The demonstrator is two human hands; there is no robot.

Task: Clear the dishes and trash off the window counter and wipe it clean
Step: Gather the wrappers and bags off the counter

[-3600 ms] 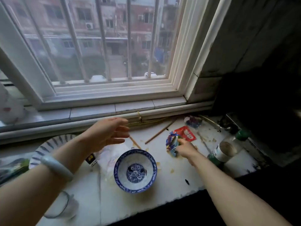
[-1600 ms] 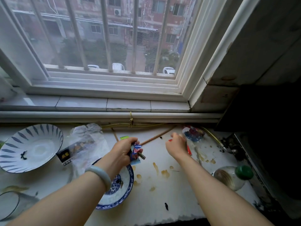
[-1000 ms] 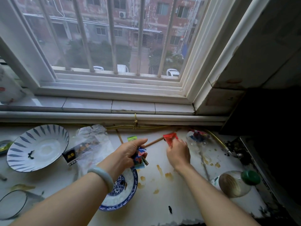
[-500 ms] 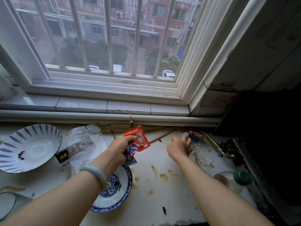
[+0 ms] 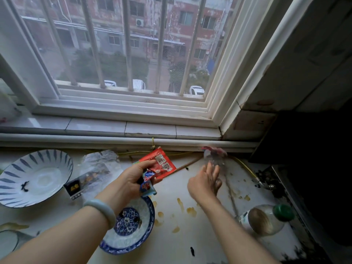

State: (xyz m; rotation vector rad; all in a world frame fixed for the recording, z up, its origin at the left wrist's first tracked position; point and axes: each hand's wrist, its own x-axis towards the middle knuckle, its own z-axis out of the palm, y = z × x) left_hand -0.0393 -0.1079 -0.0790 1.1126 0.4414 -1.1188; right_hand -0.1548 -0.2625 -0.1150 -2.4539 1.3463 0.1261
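My left hand is shut on a red sauce packet and a crumpled blue wrapper, held above the white window counter. My right hand hovers further right with fingers spread, its tips at a blurred clear wrapper with red and blue print by the back ledge. A blue-patterned bowl sits under my left wrist. A striped white plate rests at the left. A brown chopstick lies between the hands.
A clear plastic bag with a black label lies beside the plate. A bottle with a green cap lies on its side at the right. Yellow-brown stains dot the counter. A yellow hose and valve border the dark area at the right.
My right hand picked up the red packet and passed it to my left hand, which holds it with the blue wrapper. The right hand has since moved to the clear wrapper at the back.
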